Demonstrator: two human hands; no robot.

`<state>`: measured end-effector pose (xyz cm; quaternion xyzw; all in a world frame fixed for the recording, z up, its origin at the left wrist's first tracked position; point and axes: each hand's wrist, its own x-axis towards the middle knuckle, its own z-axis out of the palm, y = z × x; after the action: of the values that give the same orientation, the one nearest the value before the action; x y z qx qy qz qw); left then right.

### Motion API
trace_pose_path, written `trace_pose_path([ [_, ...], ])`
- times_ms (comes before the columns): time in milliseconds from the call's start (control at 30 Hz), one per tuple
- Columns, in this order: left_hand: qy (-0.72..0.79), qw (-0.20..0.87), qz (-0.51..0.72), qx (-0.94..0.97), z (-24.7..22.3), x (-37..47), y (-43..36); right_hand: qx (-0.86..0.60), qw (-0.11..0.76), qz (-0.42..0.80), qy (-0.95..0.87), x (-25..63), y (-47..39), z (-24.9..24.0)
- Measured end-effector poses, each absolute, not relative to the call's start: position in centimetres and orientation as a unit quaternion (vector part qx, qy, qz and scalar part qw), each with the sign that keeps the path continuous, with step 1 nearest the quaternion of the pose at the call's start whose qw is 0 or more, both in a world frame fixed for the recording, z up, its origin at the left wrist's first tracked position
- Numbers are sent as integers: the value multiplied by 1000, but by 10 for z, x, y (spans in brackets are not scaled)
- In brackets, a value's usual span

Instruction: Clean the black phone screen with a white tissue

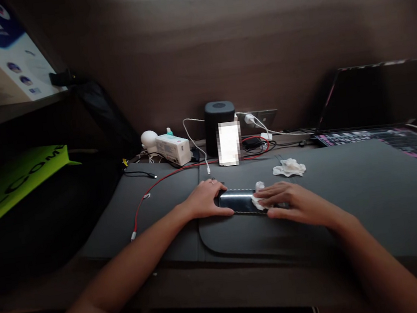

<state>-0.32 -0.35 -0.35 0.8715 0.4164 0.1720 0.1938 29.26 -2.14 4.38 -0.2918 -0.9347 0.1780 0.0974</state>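
Observation:
A dark smartphone (238,201) lies flat, screen up, on the grey desk mat (158,247). Its left end sits between the thumb and fingers of my left hand (206,199), which grips it by the edges. Over the phone's right end, my right hand (292,201) presses a white crumpled tissue (258,202) against the glass; the fingers cover part of the tissue and that end of the phone. Behind my right hand, a second crumpled tissue (289,168) rests on the mat.
A black speaker (212,126) stands by the wall, with a blurred bright panel (228,144) before it. Left of these are a white box (173,149) and a round white object (149,139). A red cable (142,204) crosses the mat. An open laptop (378,97) stands right.

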Motion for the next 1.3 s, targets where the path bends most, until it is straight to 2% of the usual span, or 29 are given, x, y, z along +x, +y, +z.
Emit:
trace_pose_path([
  [333, 416, 201, 170, 870, -5, -4, -3, -314, 111, 201, -921, 298, -21, 43],
  [467, 416, 201, 172, 870, -6, -4, -3, -299, 88, 217, -925, 294, -23, 41],
  [633, 414, 199, 172, 871, -5, -4, -3, -337, 92, 209, -913, 292, -23, 43],
  [833, 419, 197, 170, 870, -5, -4, -3, -299, 89, 222, -924, 287, -23, 42],
  [1300, 427, 199, 168, 866, -4, -3, -4, -341, 76, 202, -915, 288, -21, 39],
])
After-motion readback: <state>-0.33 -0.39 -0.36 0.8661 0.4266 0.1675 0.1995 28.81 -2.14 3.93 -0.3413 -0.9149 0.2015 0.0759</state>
